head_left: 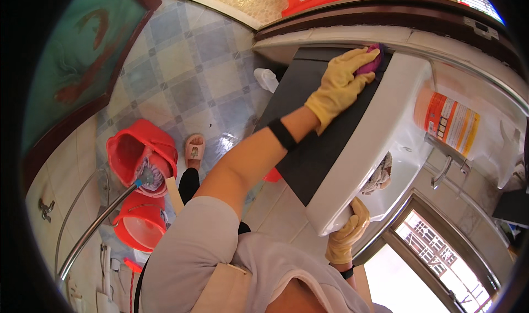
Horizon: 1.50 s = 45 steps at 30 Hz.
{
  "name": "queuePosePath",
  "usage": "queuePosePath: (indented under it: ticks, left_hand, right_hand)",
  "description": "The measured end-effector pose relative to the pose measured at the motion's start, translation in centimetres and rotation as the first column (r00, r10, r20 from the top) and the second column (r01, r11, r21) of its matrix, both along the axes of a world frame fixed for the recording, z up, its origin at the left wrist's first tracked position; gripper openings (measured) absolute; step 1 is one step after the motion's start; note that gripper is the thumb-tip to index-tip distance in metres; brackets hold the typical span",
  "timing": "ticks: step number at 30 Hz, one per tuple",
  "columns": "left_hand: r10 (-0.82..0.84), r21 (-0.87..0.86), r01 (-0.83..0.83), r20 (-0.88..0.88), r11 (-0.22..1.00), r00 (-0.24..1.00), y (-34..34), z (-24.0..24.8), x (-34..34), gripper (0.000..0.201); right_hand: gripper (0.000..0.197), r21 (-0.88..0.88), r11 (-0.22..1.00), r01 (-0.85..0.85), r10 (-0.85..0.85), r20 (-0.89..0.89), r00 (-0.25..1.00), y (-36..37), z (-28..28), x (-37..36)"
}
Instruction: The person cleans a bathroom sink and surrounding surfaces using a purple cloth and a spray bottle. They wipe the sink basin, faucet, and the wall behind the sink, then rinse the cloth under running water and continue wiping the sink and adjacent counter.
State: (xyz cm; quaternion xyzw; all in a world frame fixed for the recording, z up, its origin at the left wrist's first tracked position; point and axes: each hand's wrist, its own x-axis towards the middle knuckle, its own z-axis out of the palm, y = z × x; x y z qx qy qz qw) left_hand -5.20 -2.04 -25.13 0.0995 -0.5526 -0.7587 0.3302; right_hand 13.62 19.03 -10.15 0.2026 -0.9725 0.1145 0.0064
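A pale grey shirt [187, 241] fills six to seven o'clock. Toward two, the gloved left hand [341, 79], fingers half spread, has hold of a purple cloth [371, 65] at its two-o'clock side, on a dark panel [314, 159] slanting one to seven. Fingers hide part of the cloth. The farther right hand [348, 233] meets the white sink [358, 148]; its grip can't be told.

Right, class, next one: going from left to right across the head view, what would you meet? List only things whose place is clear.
Wall tap → upper red bucket → pink slipper → yellow-gloved left hand → tub with an orange label.
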Motion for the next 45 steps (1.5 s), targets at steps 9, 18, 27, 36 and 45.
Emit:
queuePosePath:
  ticks: [9,18,27,36,45]
  left_hand:
    - [-0.220,0.277,0.074,0.543,0.958,0.811,1.8,-18.5,6.3,0.045]
    - [-0.034,0.271,-0.039,0.259,0.962,0.965,1.2,-10.4,1.7,0.045]
    - [-0.203,0.226,0.086,0.573,0.970,0.794,-0.6,-21.4,-0.1,0.045]
    - [-0.261,0.290,0.177,0.286,0.941,0.922,1.8,-9.4,8.3,0.050]
    - [-0.330,0.304,0.214,0.411,0.928,0.849,1.6,-12.3,9.4,0.044]
  right_hand:
    - [0.038,0.043,0.999,0.004,-0.003,-0.024,1.000,0.5,-0.2,0.0]
    - [0.040,0.060,0.998,0.019,-0.018,-0.017,1.000,0.6,-0.3,0.5]
    - [0.046,0.064,0.986,0.157,-0.160,0.055,0.985,0.6,-0.2,1.2]
    - [0.044,0.051,0.988,0.145,-0.144,-0.019,0.989,-0.2,-0.5,1.8]
    - [0.039,-0.005,0.992,0.126,-0.126,-0.022,0.992,1.0,-0.8,1.5]
